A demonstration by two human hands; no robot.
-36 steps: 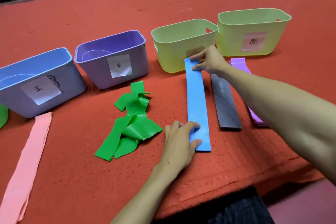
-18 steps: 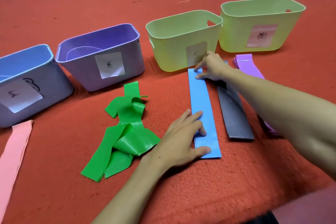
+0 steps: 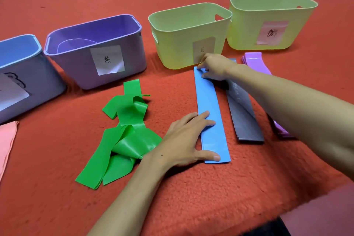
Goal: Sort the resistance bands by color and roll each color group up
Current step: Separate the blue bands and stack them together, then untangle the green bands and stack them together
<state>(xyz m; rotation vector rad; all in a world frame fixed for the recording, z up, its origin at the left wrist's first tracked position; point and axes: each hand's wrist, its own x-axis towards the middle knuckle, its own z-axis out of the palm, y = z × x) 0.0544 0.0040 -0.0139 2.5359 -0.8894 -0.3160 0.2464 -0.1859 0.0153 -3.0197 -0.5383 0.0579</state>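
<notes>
1. My left fingers (image 3: 203,119) lie straight and apart, pressing flat on the near half of the blue band (image 3: 210,105). My right fingers (image 3: 201,66) are bent over its far end. I cannot tell whether they pinch the edge or only press it.
2. The bench (image 3: 191,207), under a red fleecy cover, carries everything.
3. Four bins stand in a row at the back: the blue bin (image 3: 19,74), the purple bin (image 3: 80,59), the near green bin (image 3: 172,48) and the far green bin (image 3: 245,30).
4. The green bands (image 3: 126,134) lie in a loose, twisted heap to the left of my left hand (image 3: 183,140).
5. The blue band lies straight and flat in front of the near green bin. As I judge it, sorting is mostly done and I am squaring this band up for rolling. The next move calls for curling one end over tightly and keeping the edges in line while the other hand steadies it.
6. The grey band (image 3: 243,117) lies flat just beside the blue one, on its right.
7. Hard to tell:
   - My right forearm hides much of the purple bands (image 3: 254,62).
   - The pink band (image 3: 6,140) and the blue bin are cut off at the left edge.
   - The bin labels are handwritten, and I cannot read them.
   - I cannot tell whether the blue band is one layer or several.
</notes>
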